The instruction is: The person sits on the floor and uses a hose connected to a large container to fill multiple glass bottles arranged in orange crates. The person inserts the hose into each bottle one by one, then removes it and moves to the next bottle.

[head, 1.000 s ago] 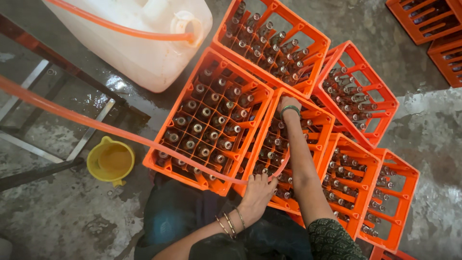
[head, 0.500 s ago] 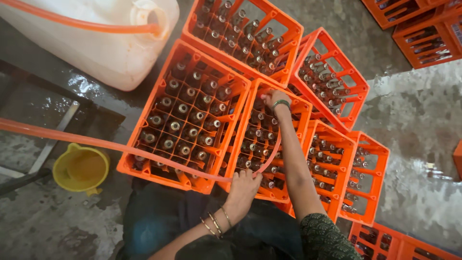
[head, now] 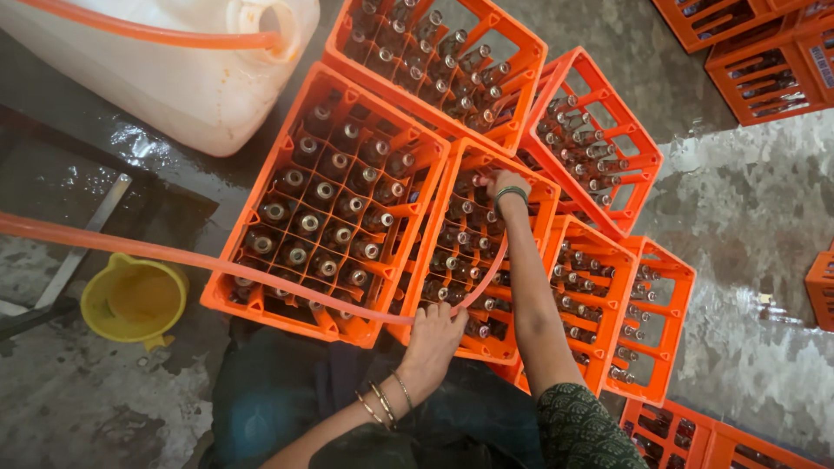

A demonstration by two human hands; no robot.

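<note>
Holding the orange hose [head: 261, 265] between them, both hands work over the middle crate [head: 482, 252], an orange plastic crate full of upright glass bottles. The left hand [head: 432, 340] rests at the near edge of that crate, its grip narrow around the hose where the hose arrives from the left. From there the hose curves up across the bottle tops to the right hand [head: 502, 184], which reaches to the far end of the middle crate with a green bangle on its wrist. Its fingers curl down among the bottle necks; the right grip seems to be closed on the hose end, though the tip itself is hidden by the hand.

Left of the middle crate, touching it, sits another orange crate [head: 326, 208] of bottles with open mouths. Beyond the middle crate lies a third crate [head: 434, 56], and to its right several more crates [head: 599, 139] lean against each other. Far left of the middle crate, a yellow bucket [head: 132, 300] stands on the wet concrete floor [head: 756, 234]. A white jerrycan [head: 165, 74] lies beyond the left crate, with a second run of orange hose entering its mouth.
</note>
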